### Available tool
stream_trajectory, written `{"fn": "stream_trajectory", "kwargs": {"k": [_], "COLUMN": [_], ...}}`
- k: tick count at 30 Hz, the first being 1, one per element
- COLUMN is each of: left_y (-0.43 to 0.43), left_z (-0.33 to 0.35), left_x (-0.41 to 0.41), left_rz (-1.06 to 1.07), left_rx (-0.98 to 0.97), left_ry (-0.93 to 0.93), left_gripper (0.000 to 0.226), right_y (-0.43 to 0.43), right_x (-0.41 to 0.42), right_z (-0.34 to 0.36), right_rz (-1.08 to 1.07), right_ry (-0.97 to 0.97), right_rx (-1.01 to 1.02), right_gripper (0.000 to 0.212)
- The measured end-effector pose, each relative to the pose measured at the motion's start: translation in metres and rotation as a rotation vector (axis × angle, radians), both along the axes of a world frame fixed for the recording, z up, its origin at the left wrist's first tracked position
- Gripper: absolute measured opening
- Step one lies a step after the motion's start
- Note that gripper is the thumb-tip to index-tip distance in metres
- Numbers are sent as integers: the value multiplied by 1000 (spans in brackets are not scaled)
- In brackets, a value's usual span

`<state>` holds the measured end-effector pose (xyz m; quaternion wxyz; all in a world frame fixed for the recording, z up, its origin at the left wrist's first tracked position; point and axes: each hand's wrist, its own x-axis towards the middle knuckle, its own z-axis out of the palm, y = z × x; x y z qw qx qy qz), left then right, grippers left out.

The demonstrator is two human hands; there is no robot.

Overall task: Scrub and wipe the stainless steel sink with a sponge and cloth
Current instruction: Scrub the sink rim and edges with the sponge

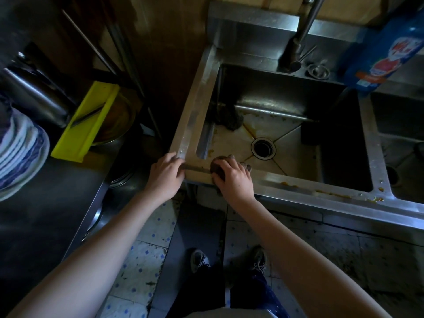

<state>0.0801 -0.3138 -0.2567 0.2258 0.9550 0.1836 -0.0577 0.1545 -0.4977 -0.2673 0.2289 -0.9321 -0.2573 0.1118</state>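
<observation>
The stainless steel sink [197, 106] fills the upper right of the view, and we stand at its near left corner. Our right hand [234, 177] presses a dark brown sponge [216, 167] onto the front rim at that corner, fingers curled over it and closed around it. Our left hand [166, 173] rests just beside it on the outer corner of the rim, fingers bent loosely over the edge and holding nothing else. In the basin, the round drain [263, 148] sits near the middle of the floor, with brownish stains around it and along the left wall. A dark wadded cloth [227, 118] lies in the far left corner of the basin. Orange-brown specks dot the front rim to the right of our hands. The faucet [300, 35] rises from the back ledge, and a blue detergent package [380, 47] stands at the back right. On the dark counter to the left we see a yellow tray [85, 122] and a stack of blue-and-white plates [20, 152].
</observation>
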Motion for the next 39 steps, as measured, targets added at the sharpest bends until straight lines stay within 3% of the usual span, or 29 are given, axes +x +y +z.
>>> {"fn": "stream_trajectory", "kwargs": {"k": [9,23,29,39], "left_y": [-7,0,-3,-41], "left_z": [-3,-6,-7,-3], "left_x": [-5,-16,-16,4], "left_rz": [25,9,-3,-40], "left_rx": [5,29,65,-5], "left_ry": [-61,-10,7,-32], "left_gripper": [28,34,36,31], "right_y": [-81,12,36,-74], "right_x": [6,-18,-16,3], "right_z": [-10,-7,-3,-5], "right_rz": [-231,-5,34,-198], "right_ry": [-69,-13,-59,-118], "right_rx": [-74,83,-9,-30], "right_gripper": [51,43,38,38]}}
